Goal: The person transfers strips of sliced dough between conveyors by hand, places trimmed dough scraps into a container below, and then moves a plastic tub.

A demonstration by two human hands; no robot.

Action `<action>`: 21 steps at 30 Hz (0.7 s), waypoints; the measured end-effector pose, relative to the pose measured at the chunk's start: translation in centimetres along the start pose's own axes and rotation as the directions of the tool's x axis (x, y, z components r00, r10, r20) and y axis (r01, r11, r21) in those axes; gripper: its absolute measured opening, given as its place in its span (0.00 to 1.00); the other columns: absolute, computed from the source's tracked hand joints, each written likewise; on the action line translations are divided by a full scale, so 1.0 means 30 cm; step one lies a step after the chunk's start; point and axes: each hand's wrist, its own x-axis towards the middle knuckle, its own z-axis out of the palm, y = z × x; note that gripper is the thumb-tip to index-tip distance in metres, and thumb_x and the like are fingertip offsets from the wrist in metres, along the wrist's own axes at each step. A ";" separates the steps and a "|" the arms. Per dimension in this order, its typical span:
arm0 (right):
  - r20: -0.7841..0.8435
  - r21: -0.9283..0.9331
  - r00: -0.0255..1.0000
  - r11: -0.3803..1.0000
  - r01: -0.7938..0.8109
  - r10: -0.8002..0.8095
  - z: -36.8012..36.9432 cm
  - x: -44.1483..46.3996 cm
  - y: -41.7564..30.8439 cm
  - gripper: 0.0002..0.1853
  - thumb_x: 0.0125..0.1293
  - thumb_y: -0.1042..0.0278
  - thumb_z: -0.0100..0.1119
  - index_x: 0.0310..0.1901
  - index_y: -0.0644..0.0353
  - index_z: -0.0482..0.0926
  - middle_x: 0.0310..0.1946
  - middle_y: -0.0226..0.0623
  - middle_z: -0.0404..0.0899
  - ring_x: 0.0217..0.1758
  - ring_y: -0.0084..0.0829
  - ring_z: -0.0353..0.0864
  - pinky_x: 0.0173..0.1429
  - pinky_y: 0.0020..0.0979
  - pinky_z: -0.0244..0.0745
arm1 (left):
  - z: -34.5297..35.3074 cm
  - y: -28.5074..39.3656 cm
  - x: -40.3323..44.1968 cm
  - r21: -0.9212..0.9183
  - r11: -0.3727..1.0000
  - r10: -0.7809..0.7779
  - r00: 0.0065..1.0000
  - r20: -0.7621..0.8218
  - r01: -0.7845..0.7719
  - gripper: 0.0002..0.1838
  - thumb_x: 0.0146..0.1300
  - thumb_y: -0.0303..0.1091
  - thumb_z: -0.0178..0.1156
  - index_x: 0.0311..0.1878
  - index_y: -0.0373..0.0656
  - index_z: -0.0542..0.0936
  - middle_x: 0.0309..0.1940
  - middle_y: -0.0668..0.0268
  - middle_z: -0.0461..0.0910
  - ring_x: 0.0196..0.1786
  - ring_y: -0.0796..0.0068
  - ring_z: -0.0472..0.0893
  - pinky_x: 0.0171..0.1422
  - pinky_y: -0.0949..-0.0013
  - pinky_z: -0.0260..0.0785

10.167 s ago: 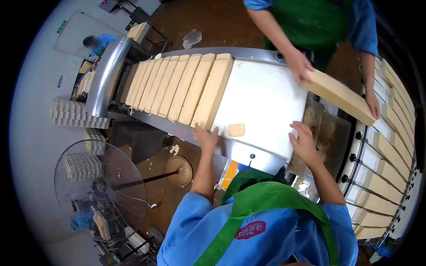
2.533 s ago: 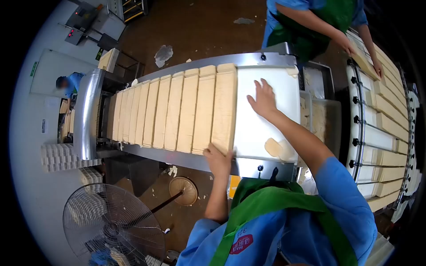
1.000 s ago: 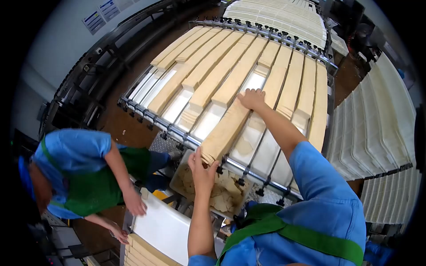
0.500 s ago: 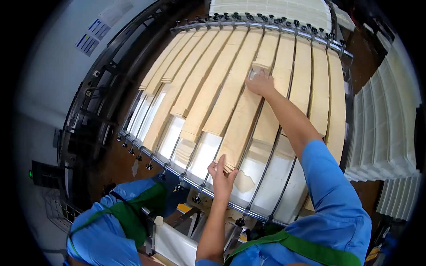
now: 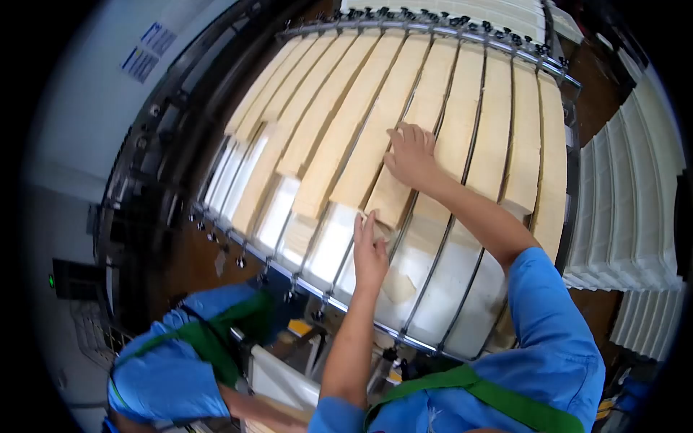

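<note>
Long stacks of thin, pale cream sheets lie in lanes between metal rods on a white surface. My left hand [image 5: 370, 252] is at the near end of one middle stack [image 5: 390, 200], its fingers stretched out and touching or very close to that edge. On top of the same stack rests my right hand [image 5: 413, 157], palm down with fingers apart and slightly bent. Neither hand is wrapped around anything. A loose torn piece of sheet [image 5: 398, 286] lies on the white surface [image 5: 437, 317] just nearer to me.
A metal bar with black knobs [image 5: 317, 315] runs along the near edge, another along the far edge [image 5: 462, 27]. Ribbed white trays [image 5: 621, 195] are stacked at the right. A co-worker in blue with a green apron [image 5: 173, 361] is at the lower left.
The middle stack has slid away from me, closing the gap at its far end. My left hand moved forward with its near edge; my right hand shifted slightly left and nearer.
</note>
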 end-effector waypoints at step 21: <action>0.781 0.376 0.604 0.891 -0.254 -0.158 -0.369 -0.613 -0.451 0.16 0.59 0.69 0.46 0.45 0.61 0.82 0.41 0.50 0.82 0.45 0.51 0.80 0.54 0.44 0.73 | -0.497 -0.088 -1.147 -0.287 0.845 -0.521 0.578 -0.628 0.451 0.27 0.63 0.24 0.53 0.66 0.41 0.63 0.65 0.54 0.56 0.62 0.61 0.67 0.62 0.60 0.64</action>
